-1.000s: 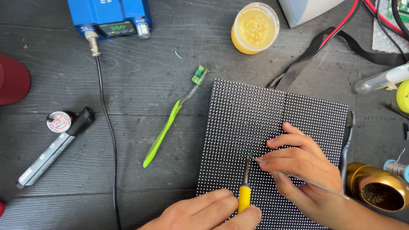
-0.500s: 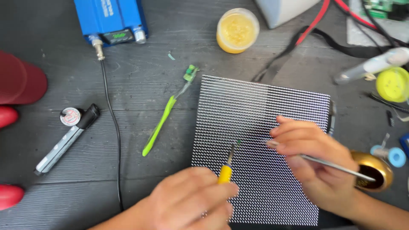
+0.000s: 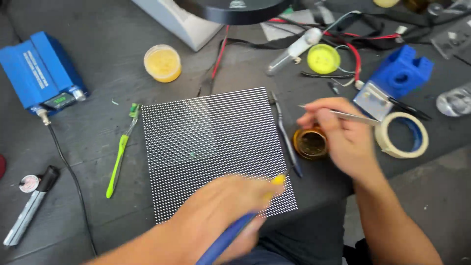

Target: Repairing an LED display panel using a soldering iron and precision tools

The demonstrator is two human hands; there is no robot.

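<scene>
A square black panel covered in a fine grid of dots lies flat on the dark table. My left hand hovers blurred over the panel's near right corner, gripping a soldering iron with a blue handle and yellow collar. My right hand is right of the panel, above a round brass tip-cleaner pot, and holds thin metal tweezers that point left.
A blue soldering station sits far left, its cable running down. A green toothbrush, a yellow flux jar, a roll of tape, a blue block, a yellow lid and tangled wires surround the panel.
Both hands have left the middle of the panel. My right hand with the tweezers moved right, over the brass pot. My left hand swung the iron toward the panel's near right corner.
</scene>
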